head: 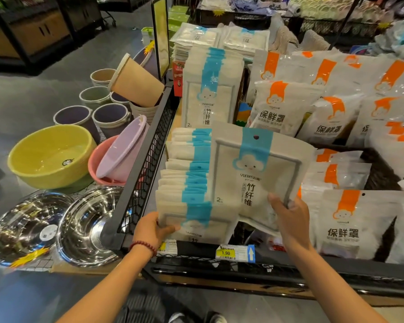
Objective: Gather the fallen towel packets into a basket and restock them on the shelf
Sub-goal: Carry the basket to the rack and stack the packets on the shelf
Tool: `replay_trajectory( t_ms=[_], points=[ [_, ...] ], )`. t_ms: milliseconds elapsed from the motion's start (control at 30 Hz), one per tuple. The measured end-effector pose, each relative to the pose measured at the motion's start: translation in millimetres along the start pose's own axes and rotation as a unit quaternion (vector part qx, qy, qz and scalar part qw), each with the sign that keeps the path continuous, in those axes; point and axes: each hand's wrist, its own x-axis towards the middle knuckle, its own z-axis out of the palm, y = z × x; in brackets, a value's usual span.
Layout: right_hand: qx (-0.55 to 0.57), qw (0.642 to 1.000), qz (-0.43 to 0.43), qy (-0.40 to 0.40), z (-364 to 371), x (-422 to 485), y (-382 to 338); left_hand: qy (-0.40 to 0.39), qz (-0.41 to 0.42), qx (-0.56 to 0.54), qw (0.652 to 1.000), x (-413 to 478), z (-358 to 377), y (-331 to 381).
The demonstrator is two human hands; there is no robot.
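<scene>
Store shelf [147,145] restock is happening: left hand [153,228] is gripping the row of packets [187,183] while right hand [289,216] is pinching a towel packet [259,169], which probably needs slotting in upright next.

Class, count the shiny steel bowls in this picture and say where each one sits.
2. One steel bowl lies at the lower left edge; the other sits just right of it, beside the black mesh shelf. Others may be nested beneath, hidden.
</scene>
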Motion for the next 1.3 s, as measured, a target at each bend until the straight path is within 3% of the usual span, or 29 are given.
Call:
replay_trajectory(
  t_ms=[100, 300, 467, 600, 833, 1000, 1167, 1300],
  points=[
    [0.032, 0.999, 0.005, -0.005, -2, -4, 2, 0.036, -0.013, 0.122, 0.992, -1, -8, -8],
    [0.194, 0.979, 0.021, 0.064, -18, 2, -21, 0.003, -0.033, 0.193, 0.981, 0, -14, -13],
    [0.317, 0.948, 0.013, -0.030, -3, -7, -39, 0.009, -0.017, 0.245, 0.969, -3, -24, -14],
    [0.189, 0.971, 0.055, -0.136, 31, -30, -15, -0.030, 0.006, 0.276, 0.961, -8, -34, -26],
    [0.032, 0.997, -0.032, -0.065, 84, -52, 30, -0.032, 0.071, 0.279, 0.957, -16, -39, -32],
    [-0.123, 0.988, -0.079, -0.057, 93, -61, 48, -0.020, 0.090, 0.280, 0.956, -18, -40, -37],
    [-0.324, 0.939, -0.011, -0.111, 71, -62, 54, -0.004, 0.094, 0.280, 0.955, -19, -39, -39],
    [-0.292, 0.950, 0.035, -0.110, 70, -61, 56, 0.001, 0.089, 0.253, 0.963, -18, -37, -42]
  ],
)
